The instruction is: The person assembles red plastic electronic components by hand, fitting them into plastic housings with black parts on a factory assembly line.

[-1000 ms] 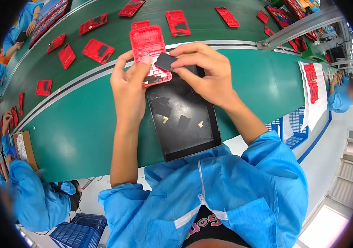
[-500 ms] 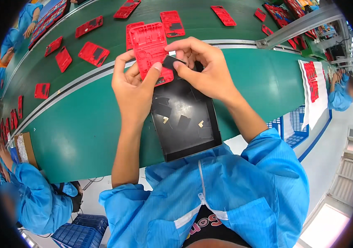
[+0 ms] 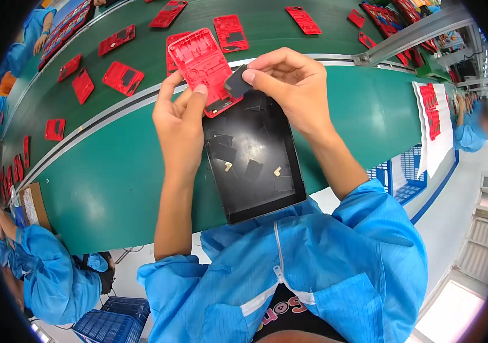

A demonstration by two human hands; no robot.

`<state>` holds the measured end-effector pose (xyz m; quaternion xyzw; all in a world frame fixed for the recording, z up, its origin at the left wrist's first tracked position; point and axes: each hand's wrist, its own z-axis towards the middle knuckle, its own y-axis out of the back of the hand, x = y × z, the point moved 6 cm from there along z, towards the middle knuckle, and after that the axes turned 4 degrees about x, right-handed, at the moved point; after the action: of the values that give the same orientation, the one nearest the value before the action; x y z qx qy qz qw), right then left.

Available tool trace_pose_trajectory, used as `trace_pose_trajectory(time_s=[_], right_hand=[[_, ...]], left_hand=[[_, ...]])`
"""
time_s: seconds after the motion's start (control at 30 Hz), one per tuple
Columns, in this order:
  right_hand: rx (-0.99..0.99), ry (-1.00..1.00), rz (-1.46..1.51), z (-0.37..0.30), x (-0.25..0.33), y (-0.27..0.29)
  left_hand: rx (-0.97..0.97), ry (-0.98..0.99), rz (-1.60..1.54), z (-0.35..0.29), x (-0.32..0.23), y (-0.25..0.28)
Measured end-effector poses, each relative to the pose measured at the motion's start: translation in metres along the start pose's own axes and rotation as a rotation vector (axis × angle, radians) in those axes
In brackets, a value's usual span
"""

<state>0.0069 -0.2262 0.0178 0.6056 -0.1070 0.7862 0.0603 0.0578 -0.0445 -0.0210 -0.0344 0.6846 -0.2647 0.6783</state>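
My left hand (image 3: 176,117) grips a red plastic housing (image 3: 198,60) by its lower left side, thumb on the inner face, which shows moulded ribs and recesses. Between the thumb and fingers of my right hand (image 3: 295,86) is a thin black rectangular pad (image 3: 237,83), its left edge over the housing's lower right part. Whether the pad touches the housing I cannot tell. Below both hands lies a black tray (image 3: 238,200) holding several dark flat pieces and two small pale L-shaped pieces (image 3: 277,171).
Beyond a metal rail (image 3: 112,111), a dark green belt (image 3: 169,48) carries several similar red housings (image 3: 123,78). More red parts lie on a white sheet (image 3: 427,148) at the right. Blue crates (image 3: 109,320) stand below left. Co-workers in blue (image 3: 55,274) sit on both sides.
The housing has tilted and shifted slightly left. My right hand has moved right, showing more of the black pad. Red housings on the belt have slid slightly left.
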Motion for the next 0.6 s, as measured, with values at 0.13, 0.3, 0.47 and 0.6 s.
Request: trace_pose_trajectory(time_s=[0.13, 0.3, 0.47, 0.6], right_hand=[[-0.005, -0.102, 0.030, -0.0009, -0.0034, -0.0013], [0.039, -0.131, -0.030, -0.0024, 0.0013, -0.0066], [0.055, -0.124, -0.067, -0.0027, -0.0036, -0.0065], [0.062, 0.031, -0.245, -0.0025, -0.0034, -0.0062]], left_hand=[[0.056, -0.005, 0.051, -0.0016, -0.0022, -0.0028], [0.088, -0.015, 0.031, -0.0017, -0.0014, -0.0029], [0.090, 0.001, 0.010, -0.0022, -0.0005, -0.0032], [0.078, -0.009, 0.056, -0.0026, -0.0015, -0.0030]])
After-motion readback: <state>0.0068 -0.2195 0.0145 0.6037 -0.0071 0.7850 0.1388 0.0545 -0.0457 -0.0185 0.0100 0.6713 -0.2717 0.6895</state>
